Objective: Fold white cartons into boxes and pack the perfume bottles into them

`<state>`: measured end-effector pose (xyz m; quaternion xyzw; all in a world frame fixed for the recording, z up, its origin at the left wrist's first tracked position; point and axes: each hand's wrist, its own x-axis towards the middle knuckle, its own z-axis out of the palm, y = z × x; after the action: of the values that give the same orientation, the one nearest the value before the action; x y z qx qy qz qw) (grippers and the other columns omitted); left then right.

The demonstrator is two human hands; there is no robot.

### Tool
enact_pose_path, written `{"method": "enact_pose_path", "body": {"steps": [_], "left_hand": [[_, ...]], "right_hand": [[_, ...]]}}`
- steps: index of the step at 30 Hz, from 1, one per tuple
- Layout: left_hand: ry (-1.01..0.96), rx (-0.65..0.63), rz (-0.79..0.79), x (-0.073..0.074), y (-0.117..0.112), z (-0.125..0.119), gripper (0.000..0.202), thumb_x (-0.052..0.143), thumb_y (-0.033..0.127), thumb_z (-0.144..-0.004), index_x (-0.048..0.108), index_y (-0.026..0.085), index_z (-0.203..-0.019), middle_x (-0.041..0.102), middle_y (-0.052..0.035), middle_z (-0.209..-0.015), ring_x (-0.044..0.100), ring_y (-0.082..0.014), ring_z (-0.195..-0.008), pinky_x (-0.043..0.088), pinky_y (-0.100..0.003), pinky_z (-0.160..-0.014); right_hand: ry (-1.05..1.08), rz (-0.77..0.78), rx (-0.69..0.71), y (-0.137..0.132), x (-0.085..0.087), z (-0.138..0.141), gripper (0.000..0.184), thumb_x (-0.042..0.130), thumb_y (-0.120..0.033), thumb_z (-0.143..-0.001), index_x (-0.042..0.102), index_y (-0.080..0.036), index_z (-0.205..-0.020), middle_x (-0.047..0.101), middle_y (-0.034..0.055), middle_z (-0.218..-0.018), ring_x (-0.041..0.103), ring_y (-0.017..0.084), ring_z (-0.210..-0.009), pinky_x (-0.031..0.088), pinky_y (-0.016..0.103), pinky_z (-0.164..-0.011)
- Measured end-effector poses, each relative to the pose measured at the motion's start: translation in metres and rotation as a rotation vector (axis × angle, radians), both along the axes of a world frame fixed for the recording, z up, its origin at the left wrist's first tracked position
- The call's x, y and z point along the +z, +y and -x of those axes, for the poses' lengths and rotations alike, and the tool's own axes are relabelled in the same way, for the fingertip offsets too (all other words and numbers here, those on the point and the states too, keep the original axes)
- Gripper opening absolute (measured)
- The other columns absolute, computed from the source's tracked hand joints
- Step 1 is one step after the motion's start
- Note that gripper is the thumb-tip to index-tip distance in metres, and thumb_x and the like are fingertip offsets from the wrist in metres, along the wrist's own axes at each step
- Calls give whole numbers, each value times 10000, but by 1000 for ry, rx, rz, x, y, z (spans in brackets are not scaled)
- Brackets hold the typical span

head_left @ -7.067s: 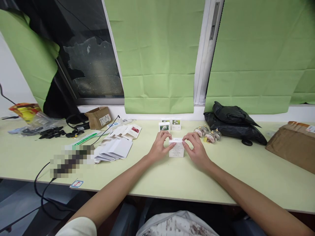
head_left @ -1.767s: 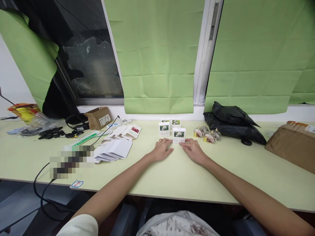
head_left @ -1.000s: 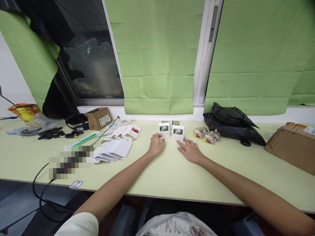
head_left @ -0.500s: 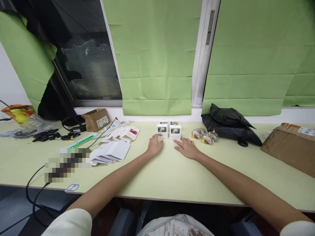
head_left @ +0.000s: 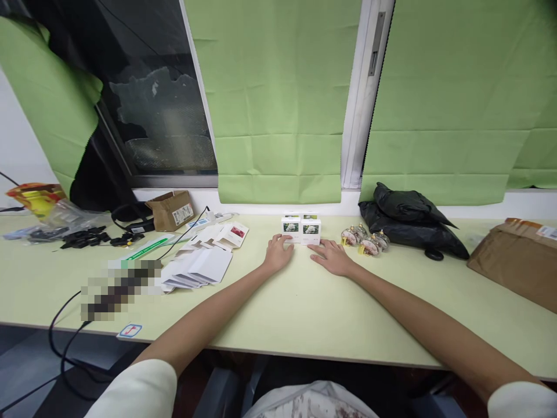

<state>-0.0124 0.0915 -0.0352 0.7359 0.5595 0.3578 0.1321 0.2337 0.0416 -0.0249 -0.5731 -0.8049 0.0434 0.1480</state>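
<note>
Two small white boxes with white-flower pictures stand upright side by side, the left box (head_left: 290, 227) against the right box (head_left: 310, 233). Behind them the tops of two more similar boxes (head_left: 310, 216) show, mostly hidden. My left hand (head_left: 277, 253) lies at the left box, its fingertips touching the lower left front; the fingers are extended and grip nothing. On the other side, my right hand (head_left: 332, 259) rests low on the table with fingers spread, its fingertips at the lower right of the right box. Several round glass ornaments with gold caps (head_left: 369, 246) sit just right of my right hand.
Flat white cartons (head_left: 209, 266) are fanned out at the left, near a cable and a blurred dark object (head_left: 119, 293). A brown carton (head_left: 171, 211) stands behind them. Black plastic bags (head_left: 409, 223) and a large brown package (head_left: 516, 261) lie at the right.
The left front box has moved right, closing the gap to the right box. My left hand has shifted right with it. The right hand stays beside the right box.
</note>
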Motion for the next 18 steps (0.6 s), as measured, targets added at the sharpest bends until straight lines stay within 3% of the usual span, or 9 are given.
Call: {"method": "enact_pose_path", "body": {"steps": [9, 18], "left_hand": [[109, -21, -41, -4, 11, 0, 372, 583, 387, -959, 712, 288, -1294, 512, -100, -1492, 464, -337, -1377, 380, -493, -1175], [422, -84, -34, 7, 6, 4, 508, 459, 504, -1018, 559, 339, -1488, 513, -84, -1537, 439, -355, -1360, 376, -510, -1126]], "right_hand": [[-7, -9, -4, 7, -1, -2, 601, 322, -700, -1027, 470, -438, -1547, 423, 97, -1594, 392, 344, -1433, 316, 535, -1130], [-61, 43, -76, 17, -1, 1, 692, 221, -757, -1005, 375, -436, -1599, 315, 74, -1690, 307, 361, -1500, 271, 571, -1156]]}}
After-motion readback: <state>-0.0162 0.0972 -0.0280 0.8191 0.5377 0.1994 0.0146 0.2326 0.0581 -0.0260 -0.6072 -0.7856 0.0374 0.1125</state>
